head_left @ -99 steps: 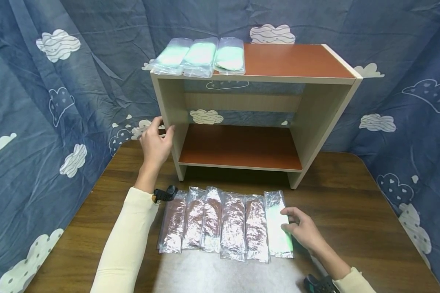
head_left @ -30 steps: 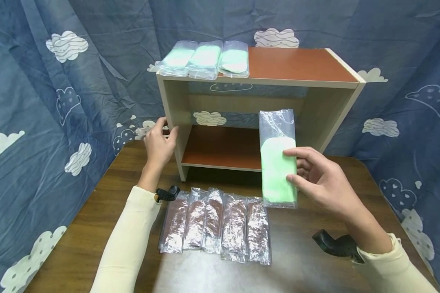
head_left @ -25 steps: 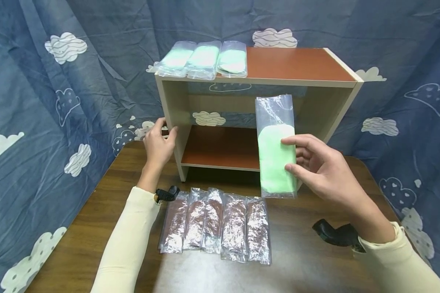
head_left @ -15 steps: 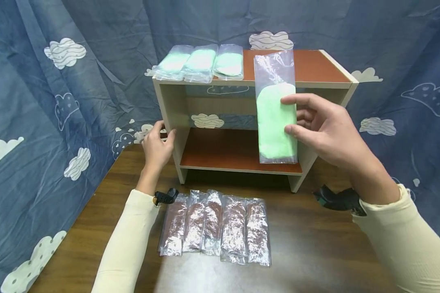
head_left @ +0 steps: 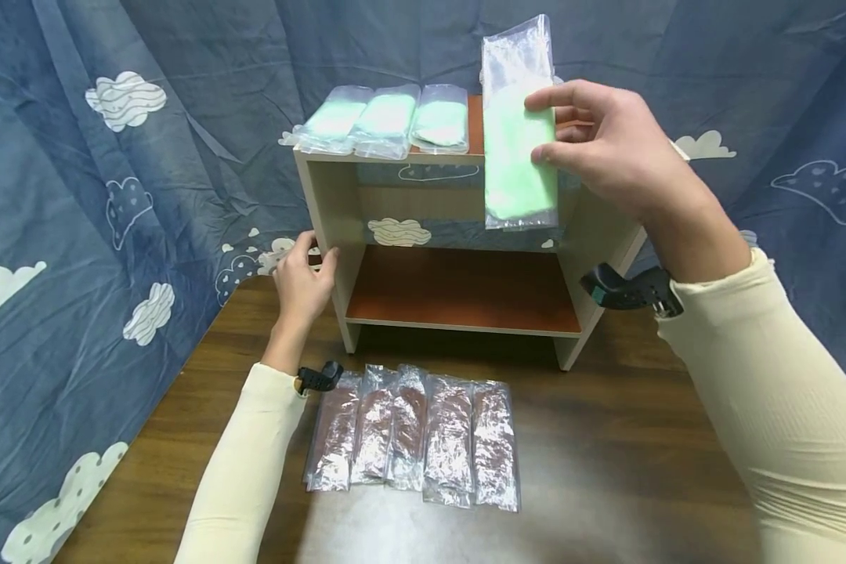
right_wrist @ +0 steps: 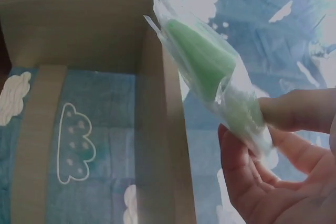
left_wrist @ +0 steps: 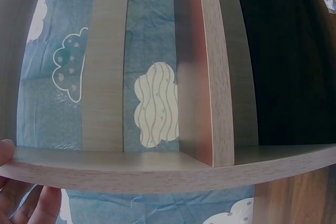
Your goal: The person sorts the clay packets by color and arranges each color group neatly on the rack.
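Observation:
In the head view my right hand (head_left: 609, 145) pinches a clear plastic packet with a flat light-green item inside (head_left: 518, 168), between thumb and fingers at its right edge. It hangs upright in front of the upper right part of the small shelf (head_left: 465, 286). The right wrist view has this green packet (right_wrist: 202, 61) side-on. My left hand (head_left: 301, 282) holds the shelf's left side panel (left_wrist: 131, 178), its thumb on the inner face and fingers outside. Three similar green packets (head_left: 386, 117) lie side by side on the shelf's top board, at the left.
Several clear packets with brown contents (head_left: 450, 442) lie in a row on the wooden table (head_left: 620, 454), in front of the shelf. A blue cloth with white clouds (head_left: 204, 102) hangs behind and around the table.
My right hand picked up the green packet from the right end of the table row and has raised it to the shelf's top. My left hand stays on the side panel.

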Demonstrator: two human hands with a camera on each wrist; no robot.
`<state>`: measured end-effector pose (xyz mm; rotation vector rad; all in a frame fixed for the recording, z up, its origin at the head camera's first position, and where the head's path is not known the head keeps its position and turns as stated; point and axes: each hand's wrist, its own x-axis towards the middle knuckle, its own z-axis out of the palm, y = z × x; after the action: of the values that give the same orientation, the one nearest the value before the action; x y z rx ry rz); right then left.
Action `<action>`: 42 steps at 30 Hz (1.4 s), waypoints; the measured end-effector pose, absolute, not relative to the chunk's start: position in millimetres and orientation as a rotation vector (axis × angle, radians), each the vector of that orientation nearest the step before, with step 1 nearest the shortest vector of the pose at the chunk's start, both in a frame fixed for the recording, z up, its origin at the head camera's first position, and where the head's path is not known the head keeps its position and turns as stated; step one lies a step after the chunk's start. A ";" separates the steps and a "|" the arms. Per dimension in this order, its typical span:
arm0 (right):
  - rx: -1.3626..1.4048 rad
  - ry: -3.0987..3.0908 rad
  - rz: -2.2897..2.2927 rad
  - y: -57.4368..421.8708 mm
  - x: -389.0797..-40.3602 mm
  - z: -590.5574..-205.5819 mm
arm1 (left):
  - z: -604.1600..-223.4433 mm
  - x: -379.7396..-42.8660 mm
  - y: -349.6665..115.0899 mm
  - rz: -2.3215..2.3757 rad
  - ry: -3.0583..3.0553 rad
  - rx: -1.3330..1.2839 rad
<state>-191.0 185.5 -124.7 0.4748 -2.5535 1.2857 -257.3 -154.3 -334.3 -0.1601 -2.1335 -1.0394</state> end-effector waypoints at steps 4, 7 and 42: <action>0.330 -2.721 1.190 179.4 -213.6 -109.7 | -334.7 -257.5 -155.2 -1.042 -2.132 -0.149; 0.218 -2.815 1.251 177.3 -230.6 -101.9 | -333.9 -257.4 -155.6 -1.040 -2.134 -0.140; 0.433 -2.888 1.006 219.9 -272.5 -110.9 | -334.4 -257.4 -153.5 -1.037 -2.157 -0.153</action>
<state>-272.5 219.9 -110.9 0.4332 -2.8883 1.0064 -257.4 -153.5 -334.4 -0.1529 -2.1573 -1.0371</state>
